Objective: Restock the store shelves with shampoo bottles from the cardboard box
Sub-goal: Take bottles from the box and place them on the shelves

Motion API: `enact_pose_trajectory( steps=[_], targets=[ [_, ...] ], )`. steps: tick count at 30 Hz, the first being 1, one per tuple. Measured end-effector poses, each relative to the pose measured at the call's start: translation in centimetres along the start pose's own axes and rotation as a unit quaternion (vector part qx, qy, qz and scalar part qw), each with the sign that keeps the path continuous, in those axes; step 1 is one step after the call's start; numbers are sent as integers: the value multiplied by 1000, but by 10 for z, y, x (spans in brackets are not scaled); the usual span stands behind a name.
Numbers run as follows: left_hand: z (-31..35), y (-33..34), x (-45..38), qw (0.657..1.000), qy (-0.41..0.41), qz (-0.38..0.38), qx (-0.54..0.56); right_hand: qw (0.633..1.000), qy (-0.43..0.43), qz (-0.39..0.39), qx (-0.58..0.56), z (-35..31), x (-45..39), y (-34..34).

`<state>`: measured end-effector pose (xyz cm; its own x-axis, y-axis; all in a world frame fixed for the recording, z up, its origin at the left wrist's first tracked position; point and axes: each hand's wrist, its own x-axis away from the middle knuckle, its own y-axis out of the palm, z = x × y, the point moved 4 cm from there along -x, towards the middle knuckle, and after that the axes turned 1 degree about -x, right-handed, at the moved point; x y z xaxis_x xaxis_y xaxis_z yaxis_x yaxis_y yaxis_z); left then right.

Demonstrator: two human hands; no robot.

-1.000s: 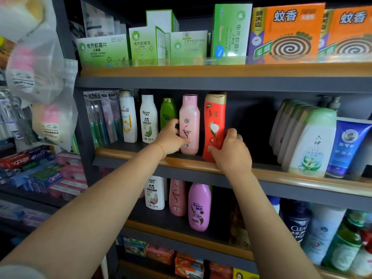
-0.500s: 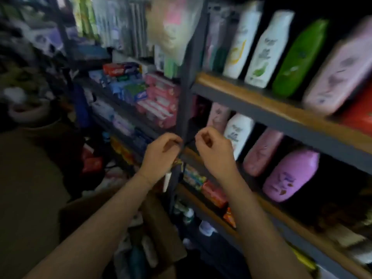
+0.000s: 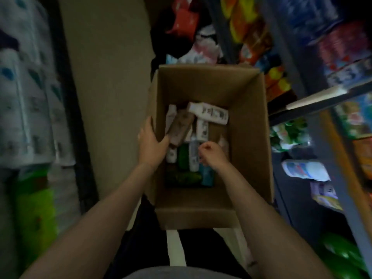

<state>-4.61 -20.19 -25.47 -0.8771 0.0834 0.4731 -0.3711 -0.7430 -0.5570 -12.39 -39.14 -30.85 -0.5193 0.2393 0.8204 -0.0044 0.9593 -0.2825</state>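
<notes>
While reaching down over the open brown cardboard box [image 3: 249, 141]: right hand [image 3: 211, 156] curled into a loose fist above the bottles, gripping nothing visible; left hand [image 3: 152, 142] with straight fingers on the box's left wall, thumb inside; jumbled white, green, brown and teal shampoo bottles [image 3: 193, 143] lying on the box floor; beyond, blurred stocked grey metal shelves [image 3: 314, 101] at right.

Small shop aisle, stocked shelves [image 3: 314, 101] of packaged goods, stacked tissue packs [image 3: 24, 97], narrow floor [image 3: 106, 77]
</notes>
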Motion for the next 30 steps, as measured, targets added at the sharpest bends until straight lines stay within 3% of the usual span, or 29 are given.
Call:
enact_pose_trajectory(
  steps=[7, 14, 20, 26, 30],
  targets=[
    [3, -1, -50, 992, 8, -16, 125, 992, 76, -26, -101, -10, -76, 51],
    [-9, 4, -63, 986, -8, -25, 166, 935, 180, -32, -304, 3, -141, 102],
    [-21, 13, -75, 984, -10, -23, 176, 928, 186, -42, -320, 52, -239, 131],
    [-19, 12, -74, 986, -12, -34, 163, 912, 178, -53, -366, -14, -145, 97],
    [-9, 6, -65, 990, -36, -36, 129, 878, 183, -51, -439, -38, -101, 73]
  ],
)
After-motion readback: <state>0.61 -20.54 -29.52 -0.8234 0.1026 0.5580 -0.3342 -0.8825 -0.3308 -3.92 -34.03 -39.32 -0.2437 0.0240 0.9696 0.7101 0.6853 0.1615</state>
